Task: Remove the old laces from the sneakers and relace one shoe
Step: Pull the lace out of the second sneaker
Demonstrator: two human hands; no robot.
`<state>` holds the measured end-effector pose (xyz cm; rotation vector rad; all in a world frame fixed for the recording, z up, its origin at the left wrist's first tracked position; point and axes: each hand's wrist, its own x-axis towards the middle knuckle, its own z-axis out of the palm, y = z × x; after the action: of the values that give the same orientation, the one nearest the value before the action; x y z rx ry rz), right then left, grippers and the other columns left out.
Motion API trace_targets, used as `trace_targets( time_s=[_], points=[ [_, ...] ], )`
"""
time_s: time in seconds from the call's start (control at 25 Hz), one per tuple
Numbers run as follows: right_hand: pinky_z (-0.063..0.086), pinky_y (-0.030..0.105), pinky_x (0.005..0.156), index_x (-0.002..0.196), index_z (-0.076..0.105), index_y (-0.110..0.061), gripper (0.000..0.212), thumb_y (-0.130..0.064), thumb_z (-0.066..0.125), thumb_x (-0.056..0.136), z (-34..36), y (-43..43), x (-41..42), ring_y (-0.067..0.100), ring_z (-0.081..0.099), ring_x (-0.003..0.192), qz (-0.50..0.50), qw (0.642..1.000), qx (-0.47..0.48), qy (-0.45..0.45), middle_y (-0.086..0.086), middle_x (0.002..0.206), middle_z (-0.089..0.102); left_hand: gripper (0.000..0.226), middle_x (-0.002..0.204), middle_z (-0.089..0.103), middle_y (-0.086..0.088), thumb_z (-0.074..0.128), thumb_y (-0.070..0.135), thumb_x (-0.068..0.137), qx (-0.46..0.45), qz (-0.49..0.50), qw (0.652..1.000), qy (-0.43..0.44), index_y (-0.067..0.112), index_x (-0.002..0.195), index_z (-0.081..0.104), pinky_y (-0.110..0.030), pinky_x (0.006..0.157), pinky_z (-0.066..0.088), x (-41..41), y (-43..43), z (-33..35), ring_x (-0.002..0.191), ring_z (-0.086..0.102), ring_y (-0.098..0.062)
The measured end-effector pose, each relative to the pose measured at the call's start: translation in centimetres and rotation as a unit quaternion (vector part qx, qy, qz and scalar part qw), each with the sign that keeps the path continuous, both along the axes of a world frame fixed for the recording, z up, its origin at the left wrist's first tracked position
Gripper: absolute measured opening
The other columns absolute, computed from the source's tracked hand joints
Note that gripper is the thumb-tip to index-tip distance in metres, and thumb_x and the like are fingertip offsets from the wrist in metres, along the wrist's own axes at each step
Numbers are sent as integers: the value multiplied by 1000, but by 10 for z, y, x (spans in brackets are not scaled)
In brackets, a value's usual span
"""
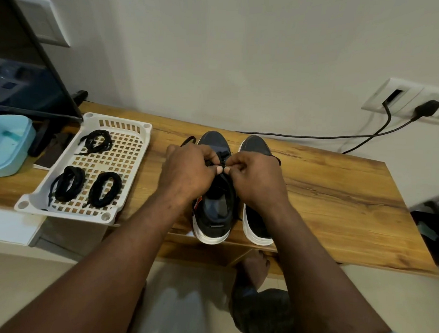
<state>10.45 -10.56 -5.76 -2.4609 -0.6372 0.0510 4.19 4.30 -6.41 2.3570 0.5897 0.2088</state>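
Lace at the sneaker tongue is pinched by left hand and right hand, fingers curled. Probably eyelet work; next, the lace end is to be drawn through.

place: a room in a home | signs: wooden table against a plain painted wall | wall sockets with a plug in | flat screen at the left | bare foot on pale floor
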Motion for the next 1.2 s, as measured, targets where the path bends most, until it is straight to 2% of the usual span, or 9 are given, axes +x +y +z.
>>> trace_targets(
  time_s=[0.16,0.4,0.56,0.64,0.76,0.84,0.92,1.08,1.2],
  points=[
    [51,24,72,104,81,-32,12,-30,74,95,-4,0,1,5,66,81,4,999,-39,12,-13,92,77,7,89,69,14,77,28,93,4,-42,999,-15,32,93,71,-37,78,58,0,-2,1,86,64,-6],
    [55,32,67,91,68,-33,6,-38,71,89,-5,5,-3,5,64,73,17,999,-31,34,-13,75,68,16,86,68,11,73,32,97,-28,-27,999,-1,26,83,69,-22,62,41,1,-1,-2,81,61,-3],
    [58,41,68,79,63,-26,13,-31,67,90,-6,10,-9,12,61,68,-5,997,31,65,-7,72,66,24,80,70,6,69,37,100,-84,-31,996,30,26,79,68,-27,65,48,1,4,1,78,64,-6],
    [54,41,69,77,63,-25,16,-30,66,91,-7,13,-10,14,59,68,-30,992,66,105,-6,72,65,24,81,70,5,68,35,100,-95,-32,995,26,24,79,69,-28,64,47,1,5,1,78,64,-8],
    [59,52,77,77,67,-22,11,-23,69,88,-6,15,-6,21,64,71,-101,960,148,215,-1,75,68,22,83,72,4,69,32,100,-140,-29,990,10,21,81,71,-31,68,48,0,7,0,80,66,-11],
    [61,50,79,80,69,-21,9,-19,70,89,-5,14,-3,21,66,70,-123,945,158,259,1,76,69,17,88,71,3,68,30,101,-137,-33,990,15,20,87,71,-32,71,49,1,10,-1,85,66,-14],
    [64,49,78,84,71,-24,7,-20,67,89,-7,12,-3,21,69,73,-106,960,134,220,-2,77,71,14,90,69,3,64,29,103,-79,-47,995,29,21,92,67,-33,69,48,2,10,-3,86,64,-15],
    [58,29,69,102,81,-29,20,-20,67,91,-3,14,-10,4,66,70,-1,997,37,63,-13,83,75,9,86,63,1,57,23,106,26,-57,997,34,22,97,58,-35,61,42,4,9,-8,78,59,-16],
    [55,27,64,82,79,-26,17,-21,65,92,-1,16,-14,6,66,68,-51,996,56,45,-10,76,74,10,83,58,4,58,21,104,56,-58,996,36,22,97,53,-31,57,35,4,6,-11,73,54,-10]
  ],
)
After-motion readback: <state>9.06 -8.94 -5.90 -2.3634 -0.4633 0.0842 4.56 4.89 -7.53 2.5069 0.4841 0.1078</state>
